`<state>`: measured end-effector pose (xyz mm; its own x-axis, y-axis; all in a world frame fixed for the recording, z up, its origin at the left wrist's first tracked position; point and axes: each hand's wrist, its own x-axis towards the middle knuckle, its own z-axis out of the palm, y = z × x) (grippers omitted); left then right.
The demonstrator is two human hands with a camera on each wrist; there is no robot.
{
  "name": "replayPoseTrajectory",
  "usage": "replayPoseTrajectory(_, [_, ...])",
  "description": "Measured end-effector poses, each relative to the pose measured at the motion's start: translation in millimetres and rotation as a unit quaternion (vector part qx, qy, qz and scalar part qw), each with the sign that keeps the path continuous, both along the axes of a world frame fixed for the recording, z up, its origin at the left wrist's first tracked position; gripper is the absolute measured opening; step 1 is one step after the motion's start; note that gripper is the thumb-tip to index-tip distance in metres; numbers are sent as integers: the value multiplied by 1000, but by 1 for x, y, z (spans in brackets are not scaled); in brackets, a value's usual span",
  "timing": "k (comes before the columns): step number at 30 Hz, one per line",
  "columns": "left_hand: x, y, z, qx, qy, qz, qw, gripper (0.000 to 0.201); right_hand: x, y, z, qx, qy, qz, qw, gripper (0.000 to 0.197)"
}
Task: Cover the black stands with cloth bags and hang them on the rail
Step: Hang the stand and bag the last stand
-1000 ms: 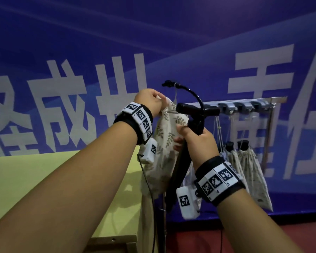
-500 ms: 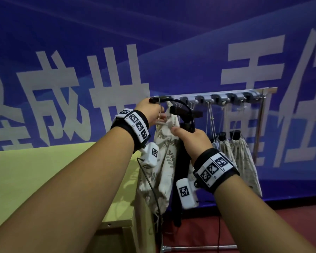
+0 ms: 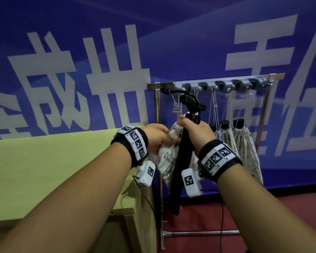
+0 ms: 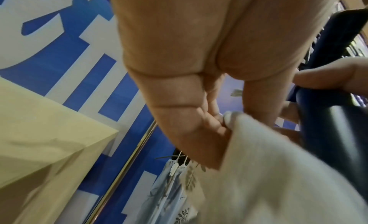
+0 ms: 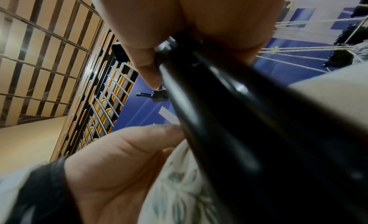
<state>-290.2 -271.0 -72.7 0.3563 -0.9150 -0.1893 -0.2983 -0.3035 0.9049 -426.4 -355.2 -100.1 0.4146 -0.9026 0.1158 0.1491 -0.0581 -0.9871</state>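
A black stand (image 3: 181, 161) with a curved neck is upright in front of the rail (image 3: 217, 81). My right hand (image 3: 195, 130) grips its upper shaft; in the right wrist view the black stand (image 5: 229, 117) runs between thumb and fingers. My left hand (image 3: 159, 136) holds the top edge of a leaf-print cloth bag (image 3: 169, 154) just left of the stand. The left wrist view shows my fingers (image 4: 201, 122) pinching the cloth bag (image 4: 268, 172) at its rim. The stand is outside the bag. Two bagged stands (image 3: 241, 141) hang from the rail by cords.
The metal rail carries a row of grey hooks (image 3: 224, 84) and stands on a chrome frame (image 3: 199, 232) on the red floor. A yellow-green table (image 3: 44, 161) sits at my left, its corner close to the frame's left post. A blue banner wall stands behind.
Both hands have come down from hook height, carrying the stand and the bag lower. The bag's top, earlier up by the stand's head, is now beside the shaft.
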Motion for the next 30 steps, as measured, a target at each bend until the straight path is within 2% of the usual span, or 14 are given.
replayPoseTrajectory(2, [2, -7, -3, -15, 9, 40, 999, 15, 2, 1, -5, 8, -6, 13, 1000, 45])
replayPoseTrajectory(6, [15, -21, -10, -14, -17, 146, 989, 24, 4, 2, -18, -25, 41, -11, 999, 37])
replayPoseTrajectory(9, [18, -26, -14, -20, 29, 195, 980, 23, 3, 5, -25, -32, 77, 15, 996, 36])
replayPoseTrajectory(11, [12, -24, -13, -40, 69, 197, 977, 7, 2, 11, -26, -27, 87, 52, 994, 27])
replayPoseTrajectory(13, [11, -20, -13, -55, 93, 212, 971, 16, 3, 12, -28, -16, 84, 78, 993, 26])
replayPoseTrajectory(16, [12, -18, -20, -54, 85, 197, 975, 13, 6, 11, -33, 44, 35, 96, 994, 13])
replayPoseTrajectory(19, [15, -19, -28, -33, 81, 141, 986, 36, 11, 7, -42, 73, 9, 93, 993, 18])
replayPoseTrajectory(22, [19, -23, -33, -16, 1, 83, 996, 43, 17, 3, -49, 75, 0, 81, 994, 27])
replayPoseTrajectory(23, [20, -27, -34, -14, -18, 65, 998, 40, 18, 3, -50, 69, -4, 79, 995, 30])
replayPoseTrajectory(26, [22, -36, -38, 29, -121, 47, 991, 13, 23, -3, -61, 61, -14, 89, 994, 20])
replayPoseTrajectory(30, [28, -46, -51, 42, -180, 43, 982, 15, 32, -16, -81, 27, 43, 67, 996, 26])
